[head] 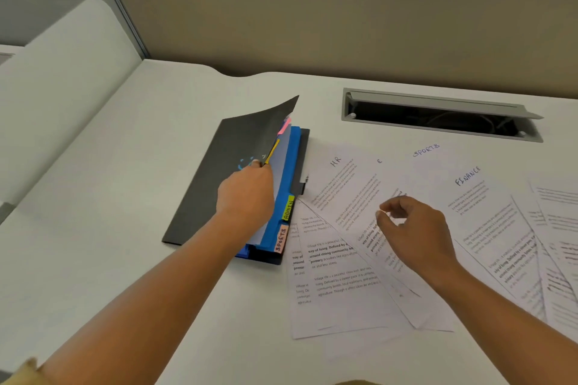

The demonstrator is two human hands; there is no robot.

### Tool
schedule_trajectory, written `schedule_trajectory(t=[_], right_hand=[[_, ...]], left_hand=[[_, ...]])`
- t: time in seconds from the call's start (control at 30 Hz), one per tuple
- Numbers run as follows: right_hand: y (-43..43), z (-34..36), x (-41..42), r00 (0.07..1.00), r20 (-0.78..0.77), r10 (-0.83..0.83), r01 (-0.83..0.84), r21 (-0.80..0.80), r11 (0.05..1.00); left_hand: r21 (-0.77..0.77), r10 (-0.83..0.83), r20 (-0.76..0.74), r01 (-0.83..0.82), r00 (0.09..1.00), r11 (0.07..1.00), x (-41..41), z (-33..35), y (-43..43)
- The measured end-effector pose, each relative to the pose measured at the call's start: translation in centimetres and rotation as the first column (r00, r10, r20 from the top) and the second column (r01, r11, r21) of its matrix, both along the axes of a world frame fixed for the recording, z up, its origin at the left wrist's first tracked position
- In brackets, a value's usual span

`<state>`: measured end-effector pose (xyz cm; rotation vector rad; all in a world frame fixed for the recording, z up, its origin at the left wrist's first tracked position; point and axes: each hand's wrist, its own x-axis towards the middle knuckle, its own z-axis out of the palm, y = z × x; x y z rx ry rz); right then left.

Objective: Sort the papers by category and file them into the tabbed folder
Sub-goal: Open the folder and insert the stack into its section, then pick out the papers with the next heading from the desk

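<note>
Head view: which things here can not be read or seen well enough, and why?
All in the head view.
Pink tab: label hidden by the lifted black cover, which the left hand holds.
Yellow tab: seen edge-on, unreadable.
Sheet marked E: rest of heading not visible.
Rightmost papers: cut off by the frame edge.
Right hand: unclear whether it pinches a sheet.

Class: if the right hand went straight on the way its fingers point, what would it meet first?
The right hand would probably meet the HR sheet first, then the tabbed folder; its height over the papers is unclear.
</note>
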<state>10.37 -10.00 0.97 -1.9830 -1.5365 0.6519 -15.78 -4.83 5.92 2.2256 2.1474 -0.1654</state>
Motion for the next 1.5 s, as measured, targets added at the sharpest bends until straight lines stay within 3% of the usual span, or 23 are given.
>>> schedule_trajectory(t=[0.17,0.33,0.53,0.67,0.87,1.03,1.13,1.27,1.37,1.43,1.5], right_hand=[[-1.7,-3.2,2.2,0.982,0.162,0.096,-0.092,-0.032,0.995],[-3.0,-6.4,4.5,0.897,0.364,0.250,-0.197,-0.178,0.964],[-3.8,-8.6,5.4,0.885,0.366,0.289,-0.233,-0.189,0.954],[-3.8,-8.9,5.3,0.875,0.386,0.291,-0.236,-0.186,0.954],[-3.5,-8.5,5.3,0.886,0.359,0.292,-0.227,-0.213,0.950],[-3.4,-7.9,5.3,0.917,0.278,0.285,-0.226,-0.226,0.948],[-3.2,-7.4,5.8,0.928,0.245,0.280,-0.226,-0.226,0.948],[-3.3,-6.6,6.6,0.886,0.283,0.367,-0.292,-0.273,0.917],[-3.5,-6.1,6.8,0.848,0.313,0.427,-0.325,-0.329,0.887],[-3.8,-6.0,6.9,0.817,0.338,0.468,-0.345,-0.364,0.865],[-4.0,-6.1,6.9,0.787,0.364,0.499,-0.362,-0.382,0.850]], left_hand=[[-0.041,0.052,-0.130,-0.058,0.990,0.997,-1.6,-2.9,0.5],[-0.138,0.114,-0.123,-0.131,0.986,0.982,-2.5,-5.9,0.4],[-0.207,0.104,-0.034,-0.109,0.994,0.972,-3.4,-9.0,-0.7],[-0.033,0.033,0.057,-0.031,0.998,0.999,-3.9,-10.9,-2.1],[-0.004,0.090,0.170,-0.090,0.981,0.996,-4.3,-13.7,-3.2],[0.108,0.001,0.324,-0.038,0.946,0.993,-3.1,-12.7,-3.4],[0.080,0.024,0.604,-0.091,0.797,0.993,0.3,-10.4,-4.8],[-0.051,0.163,0.879,-0.252,0.449,0.966,6.7,-8.2,-7.5],[-0.417,0.474,0.868,-0.297,0.150,0.859,11.3,-7.2,-8.1],[-0.658,0.664,0.743,-0.264,-0.078,0.705,13.5,-6.6,-8.1],[-0.772,0.733,0.634,-0.256,-0.247,0.581,14.9,-6.0,-7.7]])
